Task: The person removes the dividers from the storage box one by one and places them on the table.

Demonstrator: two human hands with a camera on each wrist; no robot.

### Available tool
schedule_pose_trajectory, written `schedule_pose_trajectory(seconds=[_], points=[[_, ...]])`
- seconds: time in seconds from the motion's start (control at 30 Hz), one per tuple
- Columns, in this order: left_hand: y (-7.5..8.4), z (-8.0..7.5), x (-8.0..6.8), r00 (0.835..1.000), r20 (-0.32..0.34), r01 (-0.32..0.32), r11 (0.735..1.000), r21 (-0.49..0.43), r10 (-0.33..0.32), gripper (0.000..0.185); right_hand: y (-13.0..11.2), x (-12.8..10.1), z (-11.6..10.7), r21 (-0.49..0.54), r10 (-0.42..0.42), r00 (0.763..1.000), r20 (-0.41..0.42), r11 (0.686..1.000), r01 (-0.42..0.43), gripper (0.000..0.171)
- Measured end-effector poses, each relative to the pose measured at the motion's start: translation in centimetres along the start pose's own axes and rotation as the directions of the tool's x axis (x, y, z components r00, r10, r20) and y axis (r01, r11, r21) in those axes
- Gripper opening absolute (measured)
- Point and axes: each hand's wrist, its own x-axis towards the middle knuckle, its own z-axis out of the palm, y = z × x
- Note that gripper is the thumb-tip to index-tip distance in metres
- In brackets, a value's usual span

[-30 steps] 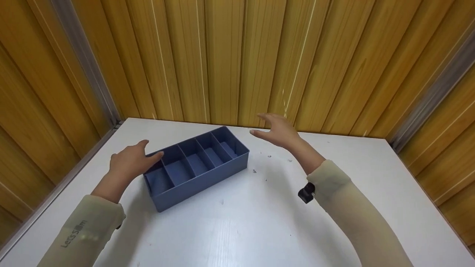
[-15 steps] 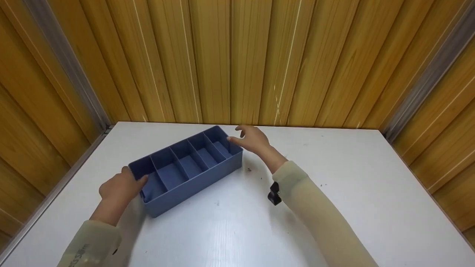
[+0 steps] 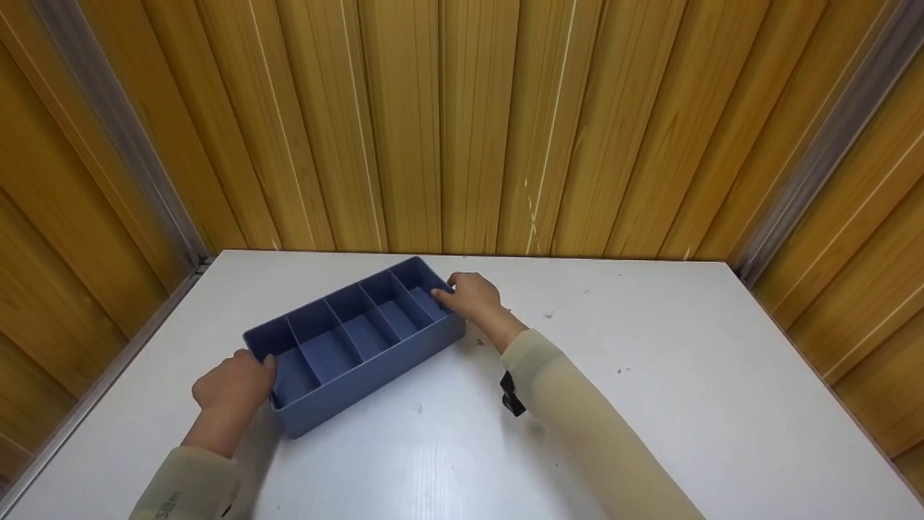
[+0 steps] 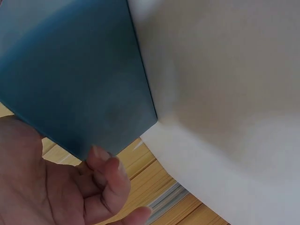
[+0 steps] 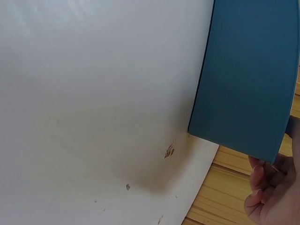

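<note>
A blue divider box (image 3: 368, 373) with several compartments in a row stands at a slant on the white table, its right end farther back. At its near left end my left hand (image 3: 234, 383) grips the rim, thumb over the inner side. My right hand (image 3: 475, 296) holds the opposite end wall, its thumb reaching over the rim into the last compartment. In the left wrist view, curled fingers (image 4: 110, 185) lie at the rim of the box's end wall (image 4: 79, 84). The right wrist view shows bent fingers (image 5: 260, 180) at the top corner of the other end wall (image 5: 243, 84). The visible compartments hold nothing.
The white table (image 3: 650, 404) bears small dark scuffs (image 3: 548, 315) to the right of the box. A yellow wood-patterned wall (image 3: 469, 130) rises along its back edge, with similar panels and metal posts (image 3: 137, 144) at both sides.
Both hands have come down to the box from above and beside it, and now grip its two ends. The box appears slightly lower in the head view, as does the table edge.
</note>
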Motion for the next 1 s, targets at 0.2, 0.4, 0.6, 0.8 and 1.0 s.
schedule_pose_trajectory(seconds=[0.2, 0.4, 0.6, 0.8, 1.0], points=[[0.5, 0.7, -0.1, 1.0, 0.007, -0.025, 0.998, 0.059, 0.025, 0.035, 0.3, 0.7, 0.1, -0.076, -0.047, 0.999, -0.025, 0.996, 0.045, 0.032], [0.7, 0.6, -0.2, 0.997, 0.043, -0.07, 0.989, 0.133, 0.065, 0.017, 0.6, 1.1, 0.2, -0.243, -0.131, 0.991, 0.01, 0.961, 0.129, 0.029], [0.8, 1.1, 0.2, 0.996, 0.057, -0.071, 0.996, 0.061, 0.068, 0.018, 0.9, 1.2, -0.1, -0.284, -0.139, 0.989, 0.053, 0.947, 0.148, 0.031], [0.7, 1.1, 0.4, 0.995, 0.042, -0.097, 0.994, 0.047, 0.095, 0.018, 1.3, 1.2, -0.1, -0.202, -0.148, 0.984, 0.094, 0.965, 0.164, 0.031], [0.4, 0.9, 0.1, 0.98, -0.009, -0.198, 0.975, 0.104, 0.2, 0.015, 1.0, 1.4, -0.1, -0.163, -0.157, 0.981, 0.111, 0.971, 0.173, 0.03]])
